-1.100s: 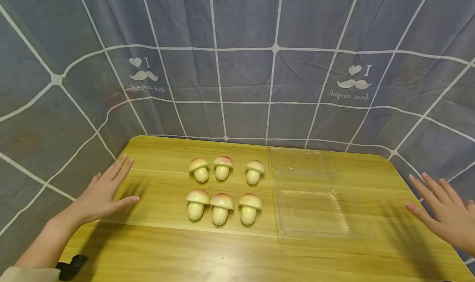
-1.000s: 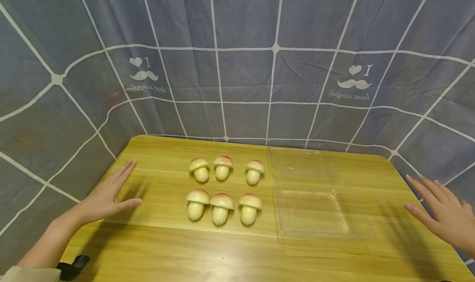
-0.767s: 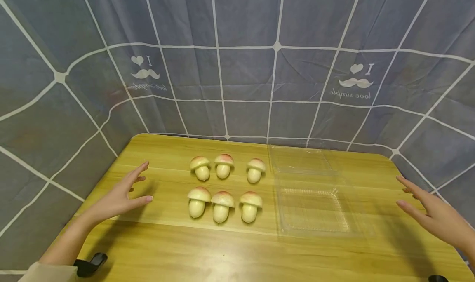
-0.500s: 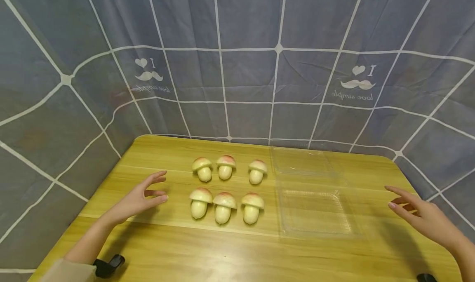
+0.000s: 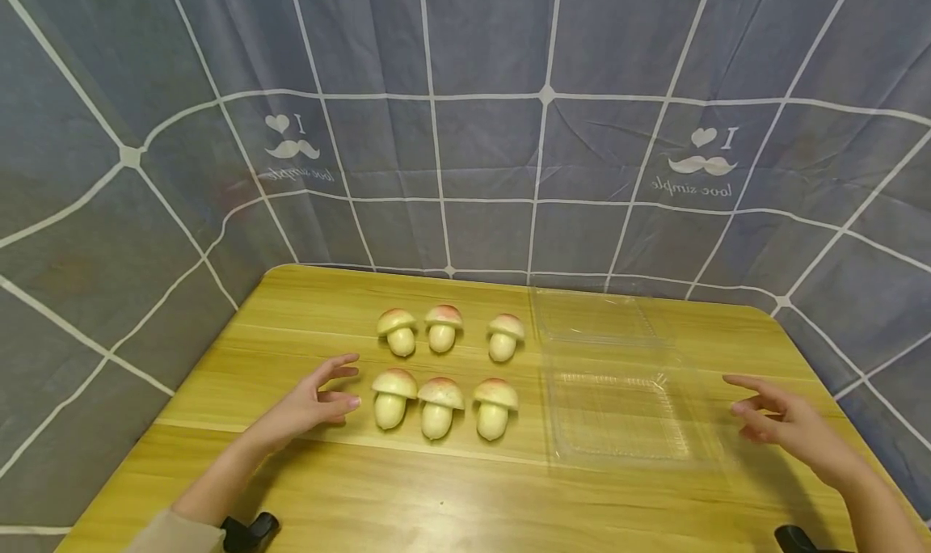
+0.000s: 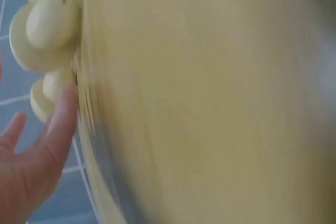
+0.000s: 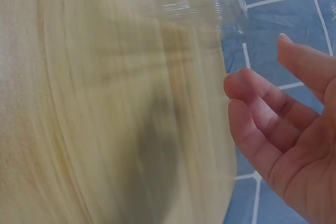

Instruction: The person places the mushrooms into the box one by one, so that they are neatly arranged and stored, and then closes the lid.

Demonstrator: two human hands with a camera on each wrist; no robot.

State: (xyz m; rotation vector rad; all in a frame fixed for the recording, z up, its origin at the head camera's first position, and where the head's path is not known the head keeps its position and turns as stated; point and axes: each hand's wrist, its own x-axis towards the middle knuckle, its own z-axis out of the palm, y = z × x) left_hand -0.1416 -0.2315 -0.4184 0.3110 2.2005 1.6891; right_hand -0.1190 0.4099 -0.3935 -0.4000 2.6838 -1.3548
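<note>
Several mushroom-shaped pieces with pinkish caps and pale stems lie in two rows on the wooden table. My left hand (image 5: pixel 311 406) hovers just left of the front-left mushroom (image 5: pixel 390 399), fingers loosely bent and holding nothing. In the left wrist view the thumb and fingers show beside several mushrooms (image 6: pixel 52 19). To the right, a clear plastic clamshell box (image 5: pixel 618 415) lies unfolded, its lid (image 5: pixel 592 317) towards the back. My right hand (image 5: pixel 789 424) is in the air right of the box, fingers loosely bent, apart from it. The right wrist view shows nothing between its fingers.
The wooden table (image 5: pixel 436 496) ends at a grey-blue curtain (image 5: pixel 480 149) with white lines, which surrounds its back and sides. Dark straps (image 5: pixel 250 530) show at both wrists near the front edge.
Both hands have moved inward, the left towards the mushrooms and the right towards the box. Their fingers, earlier straight and spread, are now more bent. Mushrooms and box stay put.
</note>
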